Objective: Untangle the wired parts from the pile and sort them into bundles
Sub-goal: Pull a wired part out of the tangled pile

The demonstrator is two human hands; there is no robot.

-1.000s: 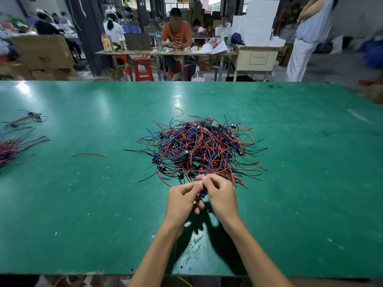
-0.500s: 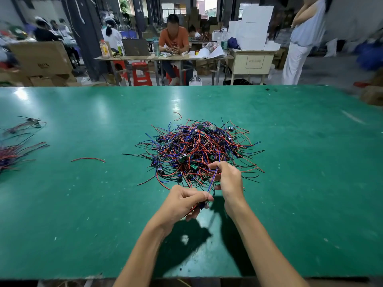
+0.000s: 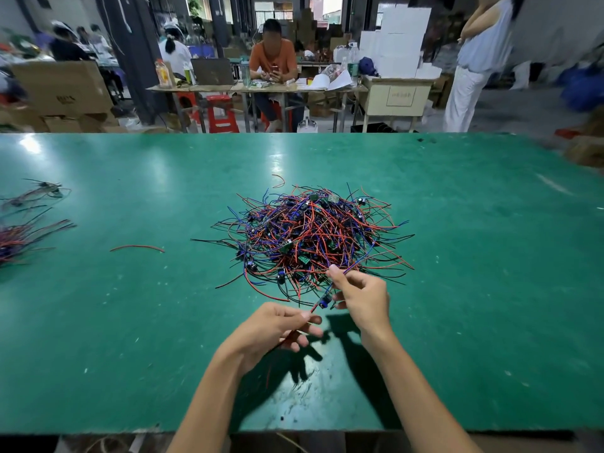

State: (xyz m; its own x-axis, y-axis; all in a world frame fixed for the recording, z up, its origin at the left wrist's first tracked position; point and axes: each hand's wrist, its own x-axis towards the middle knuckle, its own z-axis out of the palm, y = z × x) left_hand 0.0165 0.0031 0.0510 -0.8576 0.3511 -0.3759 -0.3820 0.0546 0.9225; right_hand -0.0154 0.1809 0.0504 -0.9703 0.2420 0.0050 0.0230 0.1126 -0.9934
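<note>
A tangled pile [image 3: 310, 233] of red, blue and black wires with small green boards and black parts lies mid-table. Just in front of it, both hands hold one wired part [image 3: 324, 300] raised off the table. My left hand [image 3: 277, 328] pinches its near wire ends. My right hand [image 3: 359, 297] pinches its red and blue wires higher up, near the pile's front edge, with the dark blue component hanging between the hands. The far wire ends still reach over the pile.
The green table [image 3: 474, 289] spreads wide on all sides. A sorted bundle [image 3: 23, 237] lies at the left edge, a smaller one [image 3: 39, 191] behind it, a loose red wire [image 3: 137, 247] between them and the pile. People sit at desks beyond.
My hands have drawn apart, stretching the wired part out of the pile: the right hand lifted toward the pile's front, the left hand pulled back toward me.
</note>
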